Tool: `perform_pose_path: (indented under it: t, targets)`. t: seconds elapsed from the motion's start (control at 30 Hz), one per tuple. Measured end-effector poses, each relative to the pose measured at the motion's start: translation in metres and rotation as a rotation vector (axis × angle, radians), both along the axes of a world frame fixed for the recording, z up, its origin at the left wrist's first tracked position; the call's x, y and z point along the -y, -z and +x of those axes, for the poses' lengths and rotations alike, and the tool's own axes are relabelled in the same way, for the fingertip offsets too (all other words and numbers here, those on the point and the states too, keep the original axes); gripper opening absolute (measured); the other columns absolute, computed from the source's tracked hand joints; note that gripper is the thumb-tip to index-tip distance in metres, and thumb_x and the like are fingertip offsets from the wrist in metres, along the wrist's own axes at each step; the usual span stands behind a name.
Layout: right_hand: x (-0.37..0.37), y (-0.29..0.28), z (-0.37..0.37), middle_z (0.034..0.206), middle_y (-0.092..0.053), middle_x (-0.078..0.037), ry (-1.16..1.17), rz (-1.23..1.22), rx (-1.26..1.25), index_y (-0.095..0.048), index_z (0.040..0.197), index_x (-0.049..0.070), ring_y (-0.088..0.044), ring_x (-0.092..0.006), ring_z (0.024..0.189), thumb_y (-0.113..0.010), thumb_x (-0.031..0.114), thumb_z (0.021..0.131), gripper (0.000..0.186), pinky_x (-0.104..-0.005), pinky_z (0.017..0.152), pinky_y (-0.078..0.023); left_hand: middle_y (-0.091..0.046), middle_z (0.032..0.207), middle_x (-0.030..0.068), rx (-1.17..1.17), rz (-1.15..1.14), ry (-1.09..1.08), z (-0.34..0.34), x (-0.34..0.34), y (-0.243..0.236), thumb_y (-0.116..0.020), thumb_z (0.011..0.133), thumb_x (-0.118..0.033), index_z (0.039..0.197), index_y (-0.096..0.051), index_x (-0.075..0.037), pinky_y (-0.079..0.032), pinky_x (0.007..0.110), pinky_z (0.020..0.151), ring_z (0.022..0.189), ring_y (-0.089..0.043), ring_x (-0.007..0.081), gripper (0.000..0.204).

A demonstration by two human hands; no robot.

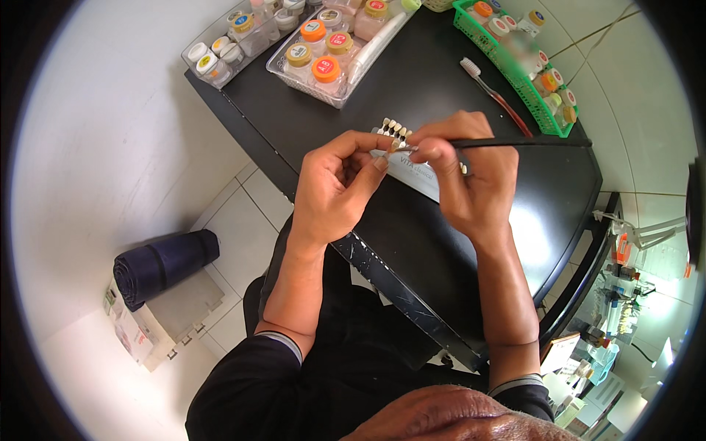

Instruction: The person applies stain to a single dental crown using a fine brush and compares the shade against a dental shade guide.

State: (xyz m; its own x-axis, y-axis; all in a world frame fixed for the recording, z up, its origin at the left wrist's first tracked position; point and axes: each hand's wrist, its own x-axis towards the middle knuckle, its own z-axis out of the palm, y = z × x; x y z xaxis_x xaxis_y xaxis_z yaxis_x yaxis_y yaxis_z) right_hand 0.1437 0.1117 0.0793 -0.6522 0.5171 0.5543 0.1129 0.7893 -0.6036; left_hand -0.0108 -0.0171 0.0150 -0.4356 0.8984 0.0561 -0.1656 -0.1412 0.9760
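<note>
My left hand point(338, 184) is closed in a pinch, thumb against forefinger, over a small yellowish tooth-like piece point(393, 148). My right hand point(471, 169) grips a thin tool with a long black handle point(540, 142) that sticks out to the right. Its slim metal end point(407, 149) meets or nearly meets the small piece; whether they touch I cannot tell, nor whether the tip is a brush. Below and behind both hands lies a white tooth shade guide point(421, 176), with a row of tooth-shaped tabs along its far edge, partly covered by my fingers.
Everything lies on a black table point(412, 253). At the far left, a clear tray point(334, 99) and a clear box point(243, 55) hold small jars. A red-handled toothbrush point(504, 105) lies beside a green basket point(526, 88) of jars. A rolled dark mat point(169, 264) sits at left.
</note>
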Motion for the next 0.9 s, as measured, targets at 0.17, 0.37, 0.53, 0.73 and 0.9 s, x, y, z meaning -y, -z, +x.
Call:
perform_pose_path:
  t: [0.17,0.37,0.53,0.73,0.9]
  targets:
    - [0.000,0.004,0.000,0.090,-0.080,-0.007,0.057,-0.017,0.008,-0.083,0.094,0.009,-0.071,-0.0303,0.082,-0.082,0.017,0.101,0.011,-0.0411,0.076,-0.051,-0.064,0.088,-0.0049,-0.007,-0.012,0.022,0.000,0.000,0.001,-0.076,0.107,-0.005,0.128,-0.076,0.005,-0.043,0.020,0.070,0.078,-0.054,0.0019,0.023]
    - [-0.002,0.009,-0.004,0.090,-0.080,-0.008,0.029,0.037,-0.009,-0.083,0.095,0.008,-0.071,-0.0304,0.078,-0.082,0.019,0.101,0.013,-0.0412,0.077,-0.052,-0.070,0.088,-0.0031,-0.016,0.028,0.016,-0.001,-0.002,0.007,-0.079,0.106,-0.003,0.127,-0.077,0.001,-0.049,0.019,0.070,0.077,-0.059,0.0005,0.022]
    - [-0.002,0.004,-0.001,0.088,-0.080,-0.008,0.034,-0.018,-0.011,-0.083,0.096,0.008,-0.071,-0.0310,0.078,-0.081,0.019,0.101,0.012,-0.0416,0.077,-0.052,-0.070,0.089,-0.0028,-0.018,0.022,0.016,-0.001,-0.002,0.004,-0.079,0.105,-0.002,0.128,-0.077,0.001,-0.051,0.020,0.072,0.078,-0.061,0.0014,0.023]
    - [-0.004,0.005,0.000,0.086,-0.078,-0.009,0.004,0.025,-0.007,-0.083,0.098,0.009,-0.069,-0.0330,0.076,-0.083,0.019,0.099,0.010,-0.0422,0.073,-0.051,-0.071,0.090,-0.0018,-0.014,0.019,0.008,0.000,-0.002,0.006,-0.080,0.105,-0.002,0.128,-0.077,0.001,-0.052,0.020,0.073,0.081,-0.063,0.0021,0.023]
    - [-0.006,0.006,0.001,0.088,-0.078,-0.009,0.096,0.016,0.005,-0.083,0.097,0.009,-0.069,-0.0330,0.076,-0.084,0.018,0.098,0.009,-0.0426,0.073,-0.051,-0.071,0.095,-0.0009,-0.011,0.030,-0.005,0.001,-0.005,0.005,-0.083,0.102,0.000,0.130,-0.076,0.002,-0.057,0.021,0.080,0.084,-0.064,0.0037,0.029]
